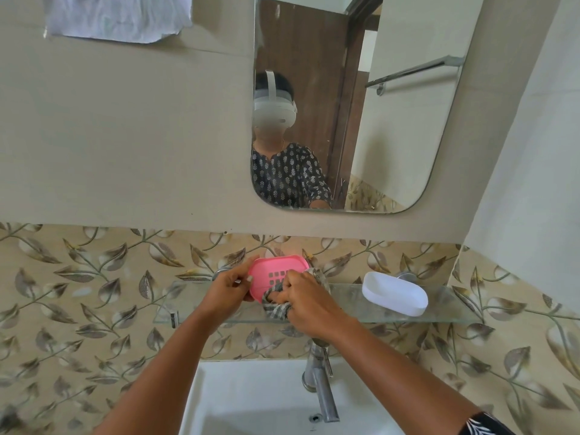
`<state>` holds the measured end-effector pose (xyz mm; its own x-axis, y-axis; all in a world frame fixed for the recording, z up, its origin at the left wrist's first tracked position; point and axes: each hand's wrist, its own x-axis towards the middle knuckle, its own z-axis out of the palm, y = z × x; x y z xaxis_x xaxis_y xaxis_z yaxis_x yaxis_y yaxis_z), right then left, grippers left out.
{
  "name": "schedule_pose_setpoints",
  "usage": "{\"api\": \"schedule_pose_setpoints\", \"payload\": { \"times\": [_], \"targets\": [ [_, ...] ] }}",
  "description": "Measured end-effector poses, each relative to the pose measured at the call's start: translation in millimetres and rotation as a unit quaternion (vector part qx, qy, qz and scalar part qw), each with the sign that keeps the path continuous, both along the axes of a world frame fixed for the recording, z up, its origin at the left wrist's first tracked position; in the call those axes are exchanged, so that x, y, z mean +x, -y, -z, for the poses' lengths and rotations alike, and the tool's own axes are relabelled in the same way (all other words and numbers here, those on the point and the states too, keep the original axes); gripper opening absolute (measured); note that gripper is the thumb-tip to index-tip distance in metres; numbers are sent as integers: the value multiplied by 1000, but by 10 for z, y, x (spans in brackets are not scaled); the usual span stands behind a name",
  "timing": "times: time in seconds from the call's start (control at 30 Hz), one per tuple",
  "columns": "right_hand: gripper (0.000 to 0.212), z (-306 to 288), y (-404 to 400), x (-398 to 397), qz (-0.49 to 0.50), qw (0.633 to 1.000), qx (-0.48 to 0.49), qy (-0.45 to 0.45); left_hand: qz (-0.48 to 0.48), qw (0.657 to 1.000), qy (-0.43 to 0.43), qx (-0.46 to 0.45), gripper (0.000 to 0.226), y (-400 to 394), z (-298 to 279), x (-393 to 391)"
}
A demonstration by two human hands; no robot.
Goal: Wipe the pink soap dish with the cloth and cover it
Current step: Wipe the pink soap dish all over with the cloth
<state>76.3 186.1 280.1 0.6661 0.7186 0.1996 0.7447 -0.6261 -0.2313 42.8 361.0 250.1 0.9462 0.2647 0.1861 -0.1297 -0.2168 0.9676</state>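
Note:
The pink soap dish (276,271), with a grid of drain holes in its floor, is tilted up toward me above the glass shelf (351,306). My left hand (230,291) grips its left edge. My right hand (306,304) holds a grey checked cloth (277,307) bunched against the dish's lower right part; cloth also shows behind the fingers. A white oval cover (394,293) lies on the shelf to the right, apart from the dish.
Below the shelf are a chrome tap (323,384) and a white basin (251,403). A mirror (392,120) hangs on the wall above. A white towel (119,17) hangs at the top left. A side wall closes the right.

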Motion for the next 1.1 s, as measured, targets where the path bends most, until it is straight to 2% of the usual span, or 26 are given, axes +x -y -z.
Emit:
{"api": "schedule_pose_setpoints", "payload": {
  "times": [0.33, 0.7, 0.9, 1.1],
  "targets": [
    [57, 84, -234, -57, 8, 993, 88, -74, 1, 1000, 14, 15, 49, 10, -16, -30],
    [59, 28, -28, -30, -11, 998, -44, 44, -6, 1000, 9, 5, 46, 0, 12, 7],
    [59, 8, 88, 7, -2, 995, -67, 73, -3, 1000, -2, 6, 47, -11, 11, 10],
    [59, 4, 249, 110, 50, 994, -57, 74, -7, 1000, 0, 14, 46, -4, 3, 6]
  ]
}}
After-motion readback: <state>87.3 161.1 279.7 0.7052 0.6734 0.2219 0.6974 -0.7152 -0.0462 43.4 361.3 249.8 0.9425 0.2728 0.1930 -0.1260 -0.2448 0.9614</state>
